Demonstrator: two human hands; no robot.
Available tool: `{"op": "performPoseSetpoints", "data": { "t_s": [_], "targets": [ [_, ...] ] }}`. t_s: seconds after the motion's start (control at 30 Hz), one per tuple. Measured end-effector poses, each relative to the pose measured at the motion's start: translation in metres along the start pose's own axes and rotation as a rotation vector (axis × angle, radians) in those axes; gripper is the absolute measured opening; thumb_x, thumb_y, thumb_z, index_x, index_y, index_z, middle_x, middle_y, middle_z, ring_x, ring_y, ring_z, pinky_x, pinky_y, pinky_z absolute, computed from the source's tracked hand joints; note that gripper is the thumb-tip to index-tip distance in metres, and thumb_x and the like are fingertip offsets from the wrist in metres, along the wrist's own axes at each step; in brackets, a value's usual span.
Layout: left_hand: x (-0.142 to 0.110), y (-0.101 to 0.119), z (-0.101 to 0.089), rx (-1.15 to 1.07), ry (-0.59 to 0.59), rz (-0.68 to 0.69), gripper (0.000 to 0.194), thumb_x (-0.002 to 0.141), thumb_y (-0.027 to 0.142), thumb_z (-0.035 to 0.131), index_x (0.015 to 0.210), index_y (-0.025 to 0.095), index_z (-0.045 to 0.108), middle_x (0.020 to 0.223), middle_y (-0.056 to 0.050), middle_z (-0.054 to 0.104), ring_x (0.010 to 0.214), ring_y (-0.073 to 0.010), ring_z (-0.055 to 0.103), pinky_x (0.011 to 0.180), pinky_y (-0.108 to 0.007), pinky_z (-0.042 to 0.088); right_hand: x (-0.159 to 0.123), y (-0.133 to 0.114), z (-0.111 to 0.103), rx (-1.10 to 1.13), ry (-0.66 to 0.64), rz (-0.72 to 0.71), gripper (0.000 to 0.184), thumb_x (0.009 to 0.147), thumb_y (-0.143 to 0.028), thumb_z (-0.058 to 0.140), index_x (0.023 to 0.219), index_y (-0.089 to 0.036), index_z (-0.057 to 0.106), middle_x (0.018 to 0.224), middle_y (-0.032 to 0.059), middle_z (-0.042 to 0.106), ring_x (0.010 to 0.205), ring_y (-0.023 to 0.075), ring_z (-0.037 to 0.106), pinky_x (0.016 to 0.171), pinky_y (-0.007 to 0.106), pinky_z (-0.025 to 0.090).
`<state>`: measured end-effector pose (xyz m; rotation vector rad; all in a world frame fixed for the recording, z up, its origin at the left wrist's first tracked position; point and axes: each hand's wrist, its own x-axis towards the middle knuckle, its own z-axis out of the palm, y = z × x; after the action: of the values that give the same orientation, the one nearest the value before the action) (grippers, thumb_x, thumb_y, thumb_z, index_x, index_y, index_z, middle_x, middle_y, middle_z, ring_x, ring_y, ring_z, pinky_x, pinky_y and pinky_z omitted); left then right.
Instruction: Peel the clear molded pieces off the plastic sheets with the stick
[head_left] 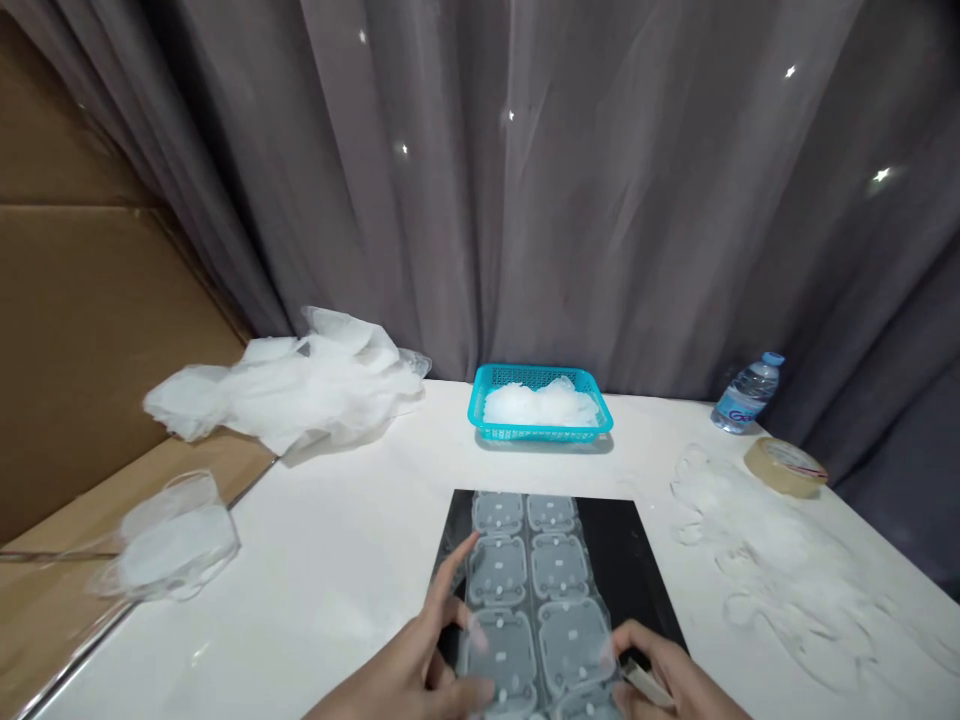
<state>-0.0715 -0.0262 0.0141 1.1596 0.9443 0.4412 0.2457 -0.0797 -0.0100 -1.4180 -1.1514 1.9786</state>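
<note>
A translucent plastic sheet of moulded square pieces [499,570], in two columns, lies over a black board [619,545] in front of me. My left hand [439,645] grips the sheet's left edge, with the thumb on top, one fingertip showing through the plastic and the index finger stretched along the side. On the other edge, my right hand [660,665] pinches the sheet near its lower right. A pale, narrow, flat tool [646,686] sits in that same hand; its kind is unclear. The sheet's near end runs out of view.
Behind the board stands a turquoise basket [540,433] with white filmy material. Crumpled white plastic [322,385] and a clear bundle [176,540] lie left, by a cardboard box [90,330]. At right are a water bottle [746,395], a tape roll [786,467] and clear plastic scraps [780,550].
</note>
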Motion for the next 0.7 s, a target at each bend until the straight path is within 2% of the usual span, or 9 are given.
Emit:
{"op": "performPoseSetpoints", "data": {
  "t_s": [0.1,0.13,0.2,0.33,0.43,0.5,0.57,0.6,0.7],
  "targets": [
    [0.002,0.012,-0.001,-0.062,0.010,0.009,0.106,0.091,0.056,0.077,0.157,0.057,-0.005,0.116,-0.003,0.058,0.061,-0.0211,0.080,0.039,-0.020,0.058,-0.005,-0.005,0.000,-0.108,0.049,-0.054,0.047,0.076,-0.051,0.081,0.101,-0.023,0.054,0.066,-0.0105,0.038,0.056,0.0079,0.023,0.058,0.020,0.022],
    [0.004,0.017,-0.002,-0.059,0.032,0.004,0.100,0.093,0.059,0.074,0.157,0.057,-0.003,0.115,-0.002,0.059,0.053,-0.0179,0.077,0.033,-0.018,0.053,-0.005,-0.007,-0.001,-0.138,0.034,-0.044,0.044,0.076,-0.050,0.079,0.100,-0.023,0.055,0.064,-0.0109,0.035,0.056,0.0084,0.023,0.058,0.021,0.021],
    [0.007,0.020,-0.007,0.008,0.072,0.005,0.096,0.090,0.066,0.073,0.156,0.054,0.004,0.112,-0.001,0.057,0.045,-0.0145,0.072,0.032,-0.019,0.053,-0.003,-0.009,-0.001,-0.223,-0.014,-0.007,0.039,0.075,-0.049,0.076,0.096,-0.022,0.056,0.059,-0.0111,0.035,0.055,0.0090,0.025,0.059,0.021,0.021],
    [-0.008,0.001,-0.014,0.216,0.117,-0.045,0.071,0.090,0.074,0.065,0.146,0.037,0.041,0.113,-0.004,0.058,0.062,-0.0199,0.076,0.044,-0.027,0.061,0.003,-0.008,0.003,-0.407,-0.044,0.081,0.025,0.076,-0.041,0.068,0.085,-0.022,0.056,0.053,-0.0097,0.041,0.052,0.0110,0.037,0.062,0.023,0.027],
    [-0.031,-0.007,-0.019,0.364,0.164,0.027,0.058,0.098,0.067,0.059,0.144,0.032,0.048,0.109,-0.004,0.065,0.080,-0.0213,0.073,0.062,-0.027,0.061,0.000,0.000,0.007,-0.587,0.020,0.076,0.011,0.075,-0.025,0.067,0.080,-0.022,0.057,0.053,-0.0087,0.043,0.056,0.0132,0.045,0.063,0.023,0.030],
    [-0.040,-0.002,-0.024,0.458,0.218,0.091,0.051,0.102,0.061,0.058,0.143,0.031,0.052,0.105,-0.003,0.070,0.089,-0.0221,0.070,0.076,-0.028,0.059,-0.004,0.006,0.006,-0.769,0.067,-0.011,0.010,0.076,-0.020,0.068,0.078,-0.023,0.059,0.059,-0.0052,0.056,0.064,0.0163,0.056,0.063,0.023,0.031],
    [-0.035,0.007,-0.030,0.556,0.255,0.114,0.046,0.102,0.060,0.056,0.136,0.030,0.056,0.103,-0.003,0.072,0.093,-0.0233,0.069,0.084,-0.031,0.056,-0.006,0.010,0.001,-0.948,0.173,-0.134,0.009,0.088,-0.025,0.063,0.079,-0.024,0.060,0.069,-0.0009,0.068,0.070,0.0197,0.065,0.062,0.025,0.032],
    [-0.027,0.012,-0.033,0.603,0.269,0.116,0.045,0.101,0.061,0.055,0.132,0.028,0.059,0.101,-0.003,0.073,0.092,-0.0240,0.070,0.085,-0.032,0.055,-0.005,0.010,-0.003,-1.017,0.258,-0.191,0.016,0.096,-0.029,0.057,0.082,-0.024,0.061,0.073,0.0006,0.071,0.070,0.0210,0.068,0.062,0.026,0.032],
    [0.013,0.026,-0.039,0.675,0.330,0.121,0.052,0.096,0.066,0.052,0.119,0.021,0.060,0.082,-0.002,0.070,0.078,-0.0256,0.071,0.075,-0.034,0.056,0.008,0.000,-0.014,-1.137,0.530,-0.328,0.032,0.109,-0.040,0.037,0.091,-0.026,0.060,0.075,0.0020,0.073,0.069,0.0238,0.072,0.060,0.028,0.034]
  ]
}}
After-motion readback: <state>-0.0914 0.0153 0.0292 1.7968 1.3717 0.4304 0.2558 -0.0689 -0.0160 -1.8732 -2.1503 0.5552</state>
